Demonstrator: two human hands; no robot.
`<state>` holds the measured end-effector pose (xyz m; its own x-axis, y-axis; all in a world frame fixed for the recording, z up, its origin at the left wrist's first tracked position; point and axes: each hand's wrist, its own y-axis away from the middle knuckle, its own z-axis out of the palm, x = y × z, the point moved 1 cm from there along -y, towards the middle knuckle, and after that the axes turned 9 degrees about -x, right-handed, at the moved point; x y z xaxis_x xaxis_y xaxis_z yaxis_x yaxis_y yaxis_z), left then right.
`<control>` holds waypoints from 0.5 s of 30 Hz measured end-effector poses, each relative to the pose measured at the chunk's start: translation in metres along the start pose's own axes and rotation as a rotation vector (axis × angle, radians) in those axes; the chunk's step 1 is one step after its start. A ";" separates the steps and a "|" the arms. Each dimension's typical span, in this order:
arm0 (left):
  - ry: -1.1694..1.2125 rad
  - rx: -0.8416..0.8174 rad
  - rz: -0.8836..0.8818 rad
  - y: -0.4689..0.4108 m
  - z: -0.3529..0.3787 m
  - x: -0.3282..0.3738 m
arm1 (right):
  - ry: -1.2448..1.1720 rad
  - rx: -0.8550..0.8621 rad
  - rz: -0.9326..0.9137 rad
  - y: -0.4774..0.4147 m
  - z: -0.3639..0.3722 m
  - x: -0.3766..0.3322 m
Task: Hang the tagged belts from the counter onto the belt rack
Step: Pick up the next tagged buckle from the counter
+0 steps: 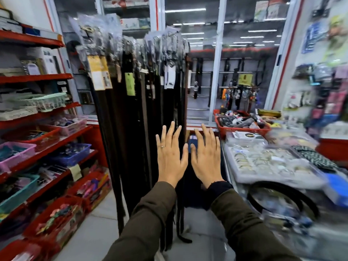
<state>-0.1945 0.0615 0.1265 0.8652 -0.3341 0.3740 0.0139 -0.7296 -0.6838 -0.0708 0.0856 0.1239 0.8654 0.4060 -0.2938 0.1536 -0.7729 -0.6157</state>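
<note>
The belt rack [131, 46] stands straight ahead, crowded with several dark belts [135, 129] hanging to the floor, their buckles in plastic wrap with yellow, green and white tags. My left hand [170, 153] and my right hand [205, 155] are held up side by side in front of the rack's lower right, backs toward me, fingers spread, holding nothing. A ring sits on my left hand. On the glass counter [320, 242] at the lower right lies a coiled black belt [282, 200], blurred.
Red shelves [37, 78] with baskets of small goods line the left wall down to the floor. The counter on the right carries a clear tray of bangles [263, 159] and a red bin [243, 127]. Glass partitions stand behind the rack.
</note>
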 end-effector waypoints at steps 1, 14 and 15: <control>0.013 -0.027 0.006 0.004 0.011 0.006 | 0.017 -0.015 0.026 0.007 0.000 0.012; 0.167 -0.667 0.217 0.072 0.150 0.081 | 0.255 -0.231 0.410 0.133 -0.029 0.185; 0.159 -0.775 0.250 0.075 0.159 0.088 | 0.274 -0.291 0.454 0.142 -0.032 0.198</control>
<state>-0.0379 0.0723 0.0082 0.7147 -0.5788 0.3926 -0.5690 -0.8076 -0.1548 0.1380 0.0405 0.0020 0.9605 -0.1061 -0.2573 -0.1691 -0.9568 -0.2366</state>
